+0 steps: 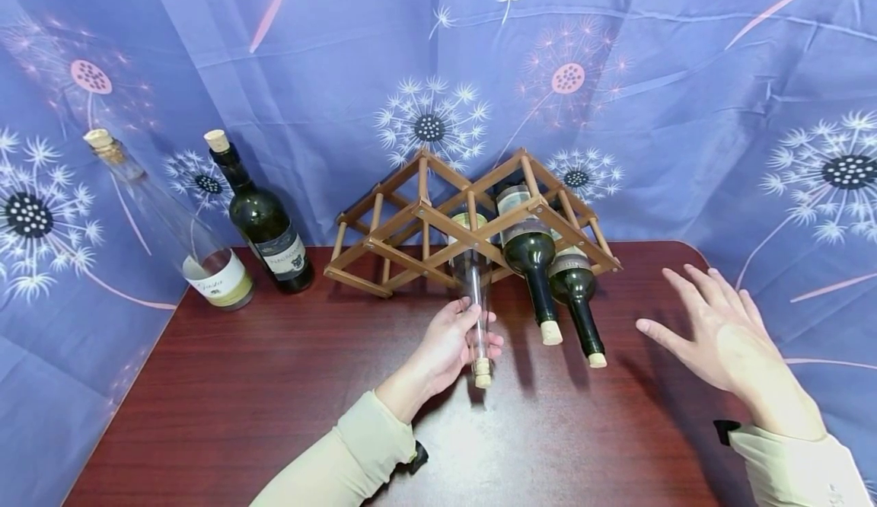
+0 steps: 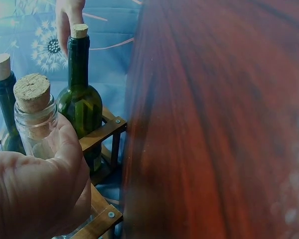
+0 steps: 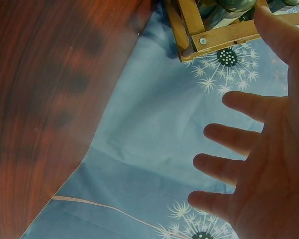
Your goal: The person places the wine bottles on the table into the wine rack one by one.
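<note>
L hand had its fingers round the neck of the clear btl, prob. to steady it base-in, neck-out in the wooden rack beside two green btls, while R hand hung apart, fingers spread wide, maybe for clearance.

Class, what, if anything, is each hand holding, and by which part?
The left hand grips a clear glass, cork-stoppered bottle by its neck; the right hand holds nothing.

The glossy red-brown tabletop lies open front-left; two corked dark-green glass bottles (necks jutting forward) obstruct the brown wooden rack rightward.
</note>
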A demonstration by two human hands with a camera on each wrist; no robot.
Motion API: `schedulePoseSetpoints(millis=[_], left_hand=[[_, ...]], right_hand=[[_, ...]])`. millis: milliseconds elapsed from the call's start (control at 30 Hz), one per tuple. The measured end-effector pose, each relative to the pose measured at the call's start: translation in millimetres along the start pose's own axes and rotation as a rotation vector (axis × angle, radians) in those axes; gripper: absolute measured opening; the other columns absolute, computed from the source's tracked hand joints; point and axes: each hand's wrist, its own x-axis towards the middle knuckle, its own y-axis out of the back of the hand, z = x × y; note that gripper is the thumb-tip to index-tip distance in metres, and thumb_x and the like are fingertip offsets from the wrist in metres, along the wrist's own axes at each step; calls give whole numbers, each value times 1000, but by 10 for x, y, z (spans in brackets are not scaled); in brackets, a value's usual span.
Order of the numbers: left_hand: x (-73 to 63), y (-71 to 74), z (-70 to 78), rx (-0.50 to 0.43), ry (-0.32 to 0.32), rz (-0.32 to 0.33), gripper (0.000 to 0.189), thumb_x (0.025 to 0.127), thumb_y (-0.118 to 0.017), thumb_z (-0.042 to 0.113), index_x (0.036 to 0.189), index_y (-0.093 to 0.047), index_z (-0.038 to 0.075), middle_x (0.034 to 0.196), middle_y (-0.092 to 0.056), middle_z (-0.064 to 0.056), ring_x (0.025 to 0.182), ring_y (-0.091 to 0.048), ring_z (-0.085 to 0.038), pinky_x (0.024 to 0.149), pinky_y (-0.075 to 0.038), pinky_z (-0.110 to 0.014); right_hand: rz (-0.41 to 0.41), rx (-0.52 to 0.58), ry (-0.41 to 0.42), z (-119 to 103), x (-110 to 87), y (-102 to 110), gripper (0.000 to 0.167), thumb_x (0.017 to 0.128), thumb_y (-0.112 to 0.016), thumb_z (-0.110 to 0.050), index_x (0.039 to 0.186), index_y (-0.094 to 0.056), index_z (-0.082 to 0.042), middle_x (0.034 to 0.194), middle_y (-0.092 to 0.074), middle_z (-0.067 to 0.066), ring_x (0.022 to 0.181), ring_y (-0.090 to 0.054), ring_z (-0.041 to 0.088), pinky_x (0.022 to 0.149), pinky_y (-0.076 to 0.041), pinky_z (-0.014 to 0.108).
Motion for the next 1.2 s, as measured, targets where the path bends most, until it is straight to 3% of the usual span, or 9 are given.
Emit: schedulePoseSetpoints(millis=[333,833,1033,1200], left_hand=[[-11,9,9,0,7,-2,31,114,-47,15,140,-40,0,134,-59,-24,84,-75,-23,80,-64,-45],[-36,43,22,98,0,4,44,113,-51,20,147,-37,-4,141,-53,-30,91,-76,-32,82,-64,-48],[-97,65,46,152,-19,74,69,111,-55,22,162,-18,-8,137,-55,-30,90,-73,-25,76,-61,-34],[-151,126,76,221,-56,145,74,110,-58,22,162,-15,-9,141,-53,-28,91,-68,-21,82,-62,-39]], right_hand=[[-7,-4,8,-5,7,-9,93,94,-74,-58,160,-39,-4,161,-34,33,151,-22,56,120,-2,76],[-4,-14,15,3,9,-23,93,94,-74,-59,161,-38,-5,161,-34,32,151,-22,54,120,-2,77],[-4,-11,14,1,0,-20,94,94,-74,-58,161,-38,-5,161,-33,32,151,-22,55,120,-1,75],[-3,-10,12,0,-5,-17,94,94,-74,-58,161,-38,-4,161,-33,32,151,-22,56,121,-1,75]])
